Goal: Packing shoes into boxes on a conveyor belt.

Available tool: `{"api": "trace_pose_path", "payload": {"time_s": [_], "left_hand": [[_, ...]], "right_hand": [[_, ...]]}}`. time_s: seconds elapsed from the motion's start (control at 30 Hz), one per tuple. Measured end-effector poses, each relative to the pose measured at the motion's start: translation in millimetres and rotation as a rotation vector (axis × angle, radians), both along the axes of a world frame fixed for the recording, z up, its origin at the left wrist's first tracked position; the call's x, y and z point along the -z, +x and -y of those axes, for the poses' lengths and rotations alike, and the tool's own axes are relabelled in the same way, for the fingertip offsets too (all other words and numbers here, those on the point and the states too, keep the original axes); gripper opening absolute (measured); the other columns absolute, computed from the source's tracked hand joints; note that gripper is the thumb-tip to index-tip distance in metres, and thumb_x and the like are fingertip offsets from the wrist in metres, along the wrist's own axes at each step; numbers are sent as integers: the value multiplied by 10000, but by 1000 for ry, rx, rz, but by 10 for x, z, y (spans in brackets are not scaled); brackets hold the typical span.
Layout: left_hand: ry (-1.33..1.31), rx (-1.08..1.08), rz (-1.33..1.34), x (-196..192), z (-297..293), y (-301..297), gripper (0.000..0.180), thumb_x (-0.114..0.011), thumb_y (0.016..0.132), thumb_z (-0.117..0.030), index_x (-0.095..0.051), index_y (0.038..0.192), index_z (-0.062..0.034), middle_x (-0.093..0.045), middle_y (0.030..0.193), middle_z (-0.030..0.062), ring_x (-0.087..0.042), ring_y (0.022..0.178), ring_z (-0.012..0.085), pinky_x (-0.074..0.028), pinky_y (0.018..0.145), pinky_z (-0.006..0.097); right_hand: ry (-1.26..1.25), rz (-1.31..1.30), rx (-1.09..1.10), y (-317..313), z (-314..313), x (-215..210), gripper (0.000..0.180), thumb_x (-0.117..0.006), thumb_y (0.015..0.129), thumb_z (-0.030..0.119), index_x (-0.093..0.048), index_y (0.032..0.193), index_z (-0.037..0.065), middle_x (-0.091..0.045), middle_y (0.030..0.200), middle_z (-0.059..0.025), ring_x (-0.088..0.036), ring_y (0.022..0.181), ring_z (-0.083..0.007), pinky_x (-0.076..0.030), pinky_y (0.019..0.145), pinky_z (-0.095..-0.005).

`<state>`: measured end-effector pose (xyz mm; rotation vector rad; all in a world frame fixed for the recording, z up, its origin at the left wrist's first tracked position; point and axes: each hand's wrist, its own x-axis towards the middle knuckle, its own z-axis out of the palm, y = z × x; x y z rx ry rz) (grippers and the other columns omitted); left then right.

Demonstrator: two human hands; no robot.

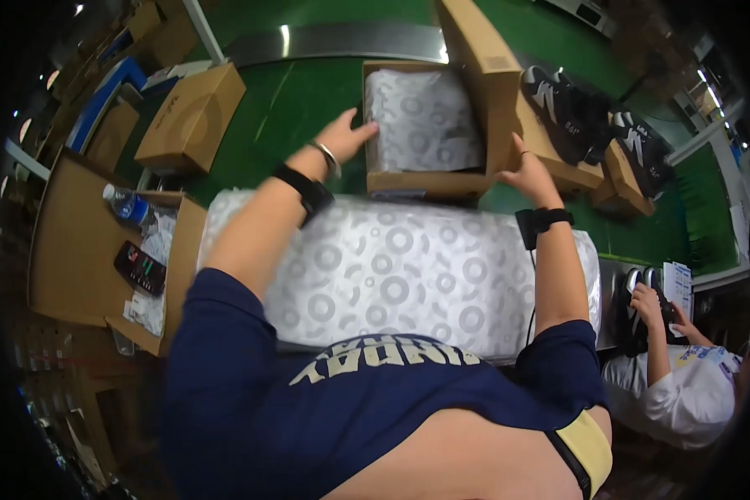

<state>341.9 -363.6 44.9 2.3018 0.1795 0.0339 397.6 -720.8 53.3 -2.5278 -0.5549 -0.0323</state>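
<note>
The open shoe box point(429, 179) is plain brown cardboard, lined with white tissue paper point(423, 121) printed in grey rings. The stack of tissue sheets point(408, 275) at the bench's near edge carries the same grey-ring pattern (rings of several sizes). The bench top point(292, 108) is green. Toward its far right corner, the sneakers point(562, 104) look black with white markings, though the rim blurs them. A closed brown box point(192, 117) sits far left.
</note>
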Motion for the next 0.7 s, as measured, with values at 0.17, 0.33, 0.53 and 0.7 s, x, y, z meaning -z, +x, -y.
{"api": "trace_pose_path", "payload": {"time_s": [0.17,0.33,0.53,0.7], "left_hand": [[-1228,-188,-243,48,101,-122,865,-301,718,-752,163,1330,-354,214,1395,161,-76,1272,456,-135,943,643],[-439,6,74,331,-118,-66,617,-538,798,-269,-289,1338,-103,-459,1236,157,-478,1076,214,-395,883,289],[615,-293,-101,69,233,187,582,-536,724,-477,-535,1128,-58,-352,1279,180,-278,1209,335,-325,899,531],[755,24,10,209,137,-421,876,-569,641,-637,-304,1325,-158,-236,1380,179,-122,1284,391,-128,983,588]], "right_hand": [[102,-124,-287,-56,-275,320,871,-745,599,212,-290,1341,192,-196,1372,-250,-373,1165,-387,-323,963,-348],[-267,173,-291,-208,-808,226,677,-713,631,176,-435,1246,239,-266,1342,-208,-494,909,-436,-432,831,-420],[646,251,216,160,-617,547,545,-672,719,215,-448,1128,-68,-552,1032,-211,-555,848,-227,-443,761,-287],[1208,-228,1164,929,610,1100,751,-741,629,337,-328,1158,0,-387,1216,-212,-534,867,-331,-483,647,-455]]}}
